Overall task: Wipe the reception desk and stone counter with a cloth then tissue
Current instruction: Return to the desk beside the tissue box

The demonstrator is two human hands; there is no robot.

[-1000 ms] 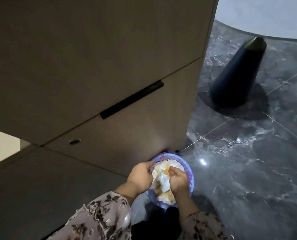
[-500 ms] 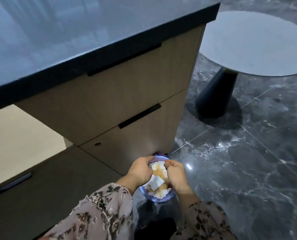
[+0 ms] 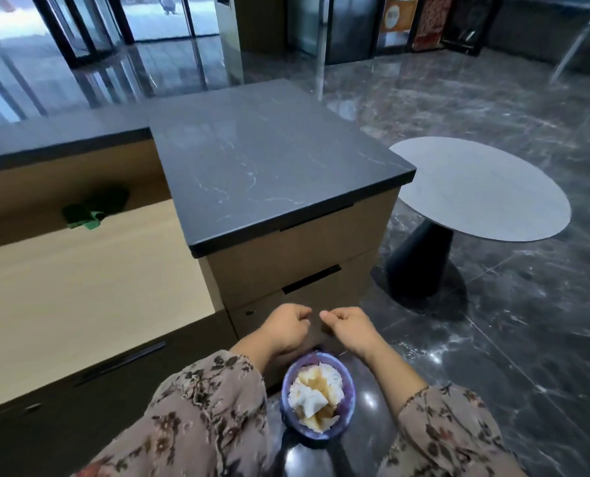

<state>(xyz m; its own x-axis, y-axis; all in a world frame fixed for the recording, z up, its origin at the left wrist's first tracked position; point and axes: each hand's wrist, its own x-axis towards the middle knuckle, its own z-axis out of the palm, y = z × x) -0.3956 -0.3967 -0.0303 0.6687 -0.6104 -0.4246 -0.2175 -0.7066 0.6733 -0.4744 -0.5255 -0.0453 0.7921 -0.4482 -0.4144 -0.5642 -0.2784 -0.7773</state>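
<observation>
Tissue wads (image 3: pixel 312 401) fill the purple bin (image 3: pixel 351 397) at lower centre; above it, left hand (image 3: pixel 285 327) and right hand (image 3: pixel 350 328) form empty fists.

Stone counter, desk and floor, and what sits on them
The dark stone counter (image 3: pixel 269 160) tops a brown drawer unit (image 3: pixel 297 256); just left of it and lower runs the pale wooden desk (image 3: pixel 80 280), where a crumpled green cloth (image 3: pixel 90 208) lies near its back panel. On the dark marble floor (image 3: pixel 510 321), at the foot of the drawers, stands a small purple-rimmed bin (image 3: pixel 350 390) holding crumpled white and tan tissue (image 3: pixel 312 397). To the right, well apart from the bin, a round grey table (image 3: pixel 476 187) rests on a black cone base (image 3: pixel 421 266)
</observation>
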